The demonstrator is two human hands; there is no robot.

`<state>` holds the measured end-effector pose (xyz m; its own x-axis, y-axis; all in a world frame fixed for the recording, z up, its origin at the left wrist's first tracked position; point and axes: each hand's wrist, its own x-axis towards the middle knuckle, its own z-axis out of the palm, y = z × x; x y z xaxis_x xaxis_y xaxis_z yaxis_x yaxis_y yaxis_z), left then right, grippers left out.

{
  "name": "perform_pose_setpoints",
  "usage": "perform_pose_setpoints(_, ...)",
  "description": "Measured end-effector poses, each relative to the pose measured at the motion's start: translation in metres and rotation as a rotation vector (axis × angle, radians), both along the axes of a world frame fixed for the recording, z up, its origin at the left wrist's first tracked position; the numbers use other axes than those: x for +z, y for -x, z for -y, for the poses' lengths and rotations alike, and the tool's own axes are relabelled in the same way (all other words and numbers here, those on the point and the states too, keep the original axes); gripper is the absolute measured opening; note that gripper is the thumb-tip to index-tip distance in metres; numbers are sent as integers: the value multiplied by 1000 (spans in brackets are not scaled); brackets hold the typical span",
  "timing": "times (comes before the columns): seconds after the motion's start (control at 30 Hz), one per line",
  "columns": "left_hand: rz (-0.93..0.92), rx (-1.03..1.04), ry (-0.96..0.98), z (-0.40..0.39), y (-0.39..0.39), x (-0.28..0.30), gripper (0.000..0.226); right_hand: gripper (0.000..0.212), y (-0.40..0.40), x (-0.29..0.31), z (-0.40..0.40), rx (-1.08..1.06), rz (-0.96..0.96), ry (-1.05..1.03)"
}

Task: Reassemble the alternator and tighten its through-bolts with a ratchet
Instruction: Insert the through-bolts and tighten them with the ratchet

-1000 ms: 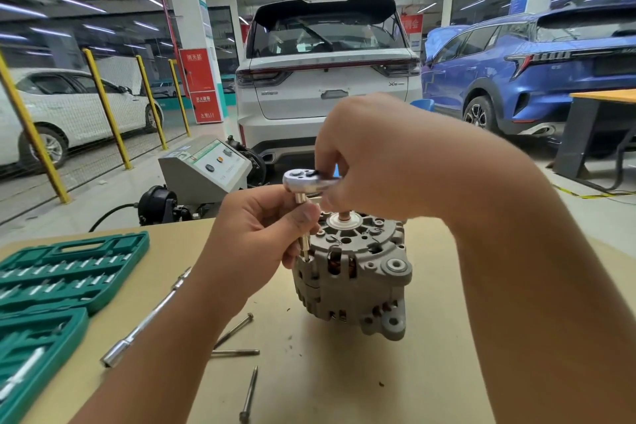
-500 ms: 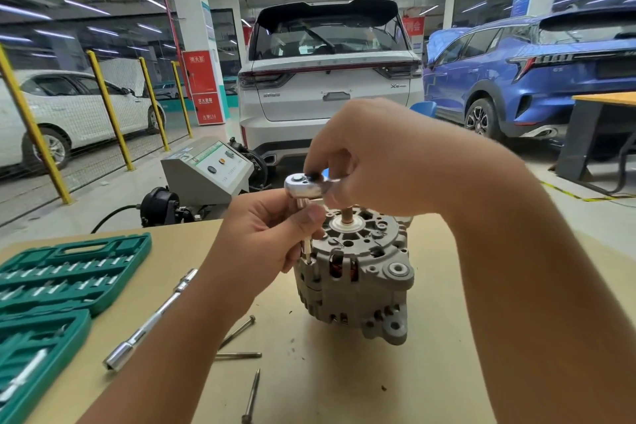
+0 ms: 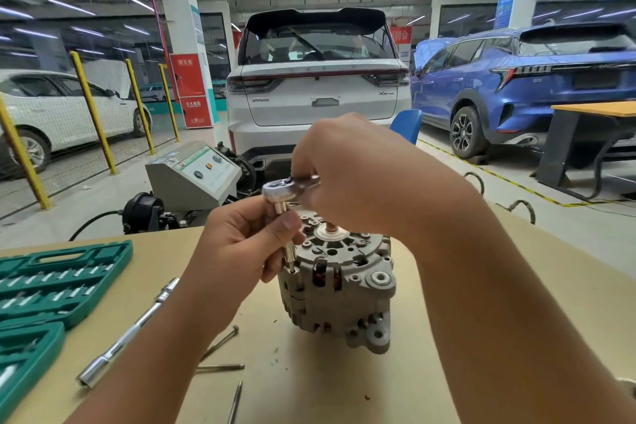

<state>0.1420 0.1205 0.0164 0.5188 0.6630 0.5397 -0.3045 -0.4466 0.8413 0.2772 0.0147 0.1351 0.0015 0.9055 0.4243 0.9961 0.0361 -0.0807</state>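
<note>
The alternator [image 3: 335, 289] stands on end near the middle of the tabletop [image 3: 430, 337], shaft stub up, its grey housing in plain sight apart from the upper left edge, which the left hand [image 3: 241, 251] covers. That hand is curled round the socket extension [image 3: 288, 253] that drops from the ratchet [image 3: 280, 190] head to a bolt hole at the housing's left rim; thumb and fingers pinch the shank, so only its top collar and a short lower piece show. The lowest tip meets the housing, but the bolt head itself cannot be made out.

The right hand [image 3: 354, 175] reaches over from above and grips the ratchet handle, which vanishes under the fingers just behind the chrome head, so its length and angle are hidden. The right forearm blocks the tabletop behind and to the right of the alternator.

3 loose through-bolts [image 3: 220, 367] lie on the tabletop in front left of the alternator; the nearest runs out of the bottom edge, and the farthest is partly behind the left forearm. A long chrome extension bar [image 3: 127, 334] lies diagonally beside them. A green socket case [image 3: 51, 282] sits open at the left, cut off by the frame edge, its small contents too blurred to identify.
</note>
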Motion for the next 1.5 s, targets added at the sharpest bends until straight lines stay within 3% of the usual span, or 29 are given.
perform_pose_setpoints(0.13,-23,34,-58,1,-2,0,11,19,-2,5,5,38,26,19)
perform_pose_setpoints(0.27,-16,-51,-19,0,1,2,5,32,-10,6,4,71,-114,50)
perform_pose_setpoints(0.37,-20,-32,-15,0,0,1,8,19,-8,2,-2,42,-66,2)
perform_pose_setpoints(0.47,-6,-3,-20,1,-1,1,23,23,-4,5,2,69,11,24)
perform_pose_setpoints(0.63,-23,-48,-17,1,2,2,5,31,-10,6,4,97,-149,57)
perform_pose_setpoints(0.77,-26,-19,-13,3,0,2,16,16,-4,2,0,57,-34,-9)
perform_pose_setpoints(0.87,-29,10,-47,3,-2,1,26,27,-4,6,5,109,-14,35)
perform_pose_setpoints(1.0,-38,-5,-11,2,0,2,21,29,-13,6,5,107,-162,34)
perform_pose_setpoints(1.23,-63,77,-87,7,-4,4,11,25,-6,5,7,79,-26,33)
perform_pose_setpoints(1.33,-86,54,-109,8,-3,6,11,33,-13,7,5,75,-118,45)
perform_pose_setpoints(1.5,-90,65,-74,10,-3,7,14,14,-5,-1,-1,13,-53,26)
